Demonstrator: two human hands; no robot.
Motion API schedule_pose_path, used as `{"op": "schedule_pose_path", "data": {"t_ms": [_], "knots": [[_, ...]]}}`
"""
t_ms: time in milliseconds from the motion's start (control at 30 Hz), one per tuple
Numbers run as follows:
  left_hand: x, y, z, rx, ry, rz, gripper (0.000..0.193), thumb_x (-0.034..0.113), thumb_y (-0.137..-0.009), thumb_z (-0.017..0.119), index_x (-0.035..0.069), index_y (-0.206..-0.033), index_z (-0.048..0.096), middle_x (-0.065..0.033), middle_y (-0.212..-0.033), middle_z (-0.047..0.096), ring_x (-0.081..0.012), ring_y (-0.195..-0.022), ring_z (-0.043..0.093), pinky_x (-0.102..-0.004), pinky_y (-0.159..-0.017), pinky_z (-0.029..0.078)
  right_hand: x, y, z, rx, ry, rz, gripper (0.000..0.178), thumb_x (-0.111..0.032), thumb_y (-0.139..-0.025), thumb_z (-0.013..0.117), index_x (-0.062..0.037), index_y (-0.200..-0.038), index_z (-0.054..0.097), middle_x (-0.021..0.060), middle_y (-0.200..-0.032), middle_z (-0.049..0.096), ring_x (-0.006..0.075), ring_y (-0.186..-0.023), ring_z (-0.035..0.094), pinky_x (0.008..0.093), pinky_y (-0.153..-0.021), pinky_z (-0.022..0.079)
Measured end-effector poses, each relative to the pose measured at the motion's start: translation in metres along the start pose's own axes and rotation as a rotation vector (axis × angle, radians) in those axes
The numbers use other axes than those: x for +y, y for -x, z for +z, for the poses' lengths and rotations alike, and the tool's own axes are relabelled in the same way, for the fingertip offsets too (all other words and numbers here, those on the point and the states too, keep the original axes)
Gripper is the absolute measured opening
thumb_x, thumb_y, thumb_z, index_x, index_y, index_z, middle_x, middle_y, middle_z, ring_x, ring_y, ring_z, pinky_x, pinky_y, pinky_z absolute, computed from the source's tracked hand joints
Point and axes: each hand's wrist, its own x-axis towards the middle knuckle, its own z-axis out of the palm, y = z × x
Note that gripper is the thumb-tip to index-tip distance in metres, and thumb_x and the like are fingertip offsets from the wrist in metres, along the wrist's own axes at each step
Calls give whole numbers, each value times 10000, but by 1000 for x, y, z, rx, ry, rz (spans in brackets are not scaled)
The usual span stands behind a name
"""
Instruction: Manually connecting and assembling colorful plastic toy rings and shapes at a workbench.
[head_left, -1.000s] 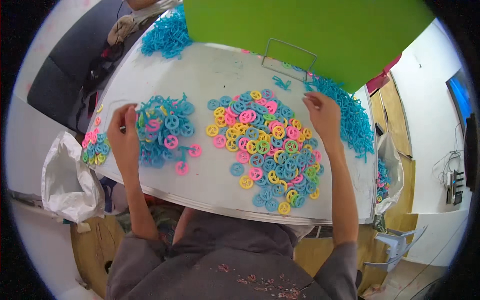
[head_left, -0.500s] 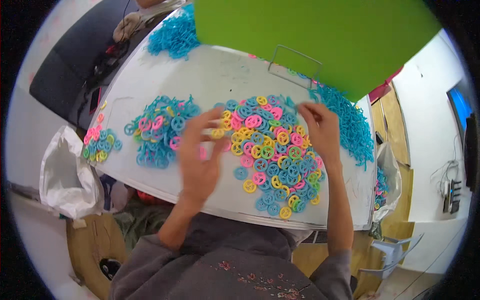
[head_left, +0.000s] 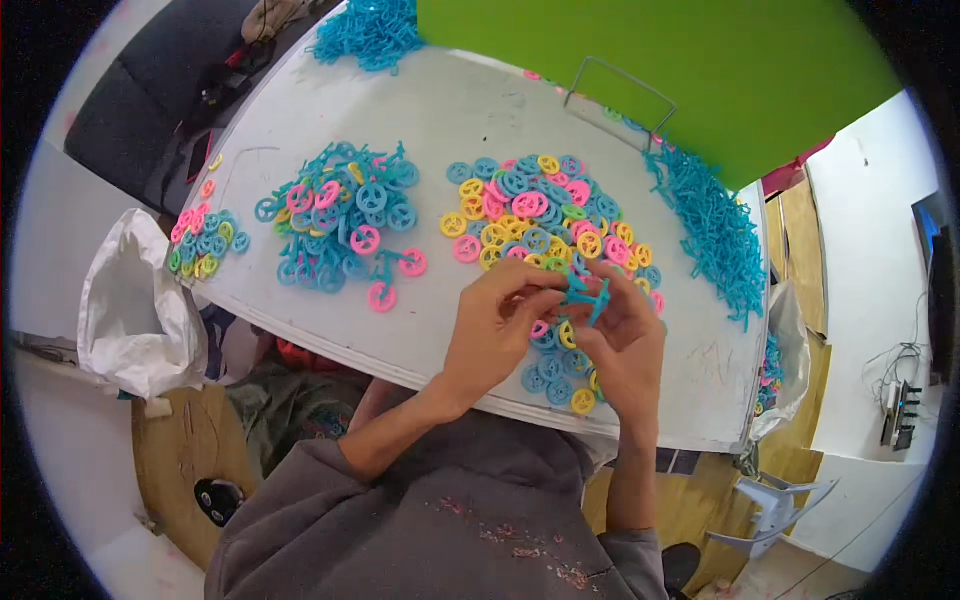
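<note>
My left hand [head_left: 497, 325] and my right hand [head_left: 627, 345] meet over the near side of a heap of small spoked plastic wheels [head_left: 530, 205] in blue, pink, yellow and green. Between them is a teal branched plastic piece [head_left: 592, 297], pinched by the fingertips of both. Whether the left fingers also hide a wheel cannot be seen. To the left is a pile of teal pieces fitted with wheels [head_left: 335, 225]. At its near edge lies one teal piece with two pink wheels [head_left: 384, 268].
Loose teal pieces form heaps at the right [head_left: 715, 235] and far left [head_left: 368, 38] of the white table [head_left: 430, 110]. A green panel [head_left: 650, 70] stands at the back beside a wire handle [head_left: 620, 90]. A white sack [head_left: 140, 310] hangs by the left edge, near a small wheel group [head_left: 205, 243].
My left hand has moved right, away from the pile of wheeled pieces, and my right hand has come nearer. They now join on the teal piece, and the view has shifted slightly.
</note>
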Motion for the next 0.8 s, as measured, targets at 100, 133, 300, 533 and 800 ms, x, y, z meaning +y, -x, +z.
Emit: {"op": "schedule_pose_path", "data": {"t_ms": [100, 133, 300, 533, 800], "knots": [[1, -2, -3, -93, -205, 206, 170, 15, -862, 587, 8, -1030, 613, -56, -819, 617, -133, -768, 616, -244, -680, 491, 24, -1, -13, 85, 142, 29, 265, -24, -782, 711, 5, -1031, 623, -25, -799, 579, 49, -725, 518, 169, -610, 402], [5, -2, -6, -10, -299, 152, 162, 32, -857, 600, 21, -1018, 615, -56, -835, 614, -126, -778, 608, -250, -660, 482, 29, -1, -17, 128, 180, 50, 232, -20, -792, 700, 11, -1007, 620, -17, -780, 595, 60, -730, 552, 177, -632, 432], [-7, 12, -36, -58, -1001, 326, 214, 84, -723, 715, 45, -908, 613, -84, -829, 557, -221, -747, 561, -359, -612, 440, 27, 9, -17, 171, -10, 107, 54, -8, -856, 610, -12, -907, 591, 37, -795, 620, 97, -755, 607, 239, -699, 493], [-15, 23, -30, -75, -1060, 400, 231, 52, -692, 732, 38, -885, 605, -93, -816, 563, -241, -733, 565, -347, -629, 453, 33, 22, -14, 134, 233, 67, 116, 51, -837, 603, 46, -951, 622, 62, -867, 644, 134, -800, 630, 262, -723, 520], [7, 17, -25, -76, -83, -195, 139, -11, -844, 606, -1, -969, 544, -58, -881, 620, -117, -767, 595, -266, -634, 516, 37, 26, -12, -4, 529, -126, 203, 131, -781, 581, 26, -949, 627, 84, -926, 637, 140, -835, 611, 247, -725, 510]]}}
